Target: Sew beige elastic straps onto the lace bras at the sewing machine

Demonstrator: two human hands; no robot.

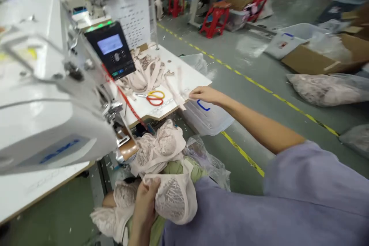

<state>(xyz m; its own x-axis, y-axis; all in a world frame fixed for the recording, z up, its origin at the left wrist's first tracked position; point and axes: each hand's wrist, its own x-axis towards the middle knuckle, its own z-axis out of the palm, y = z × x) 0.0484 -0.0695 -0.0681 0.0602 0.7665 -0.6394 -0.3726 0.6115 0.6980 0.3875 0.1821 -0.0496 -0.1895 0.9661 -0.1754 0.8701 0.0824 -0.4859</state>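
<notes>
A person sits at a white sewing machine (54, 123), seen from their own head. The left hand (147, 200), low in the lap, is closed on a beige lace bra cup (173, 200), fingers curled over its upper edge. More lace pieces (158, 148) hang just above, beside the machine's needle end. The right hand (203, 94) reaches out to the white table's (198, 78) edge, fingers loosely bent and touching a beige strap (175, 92). Orange-handled scissors (154, 98) lie near it.
</notes>
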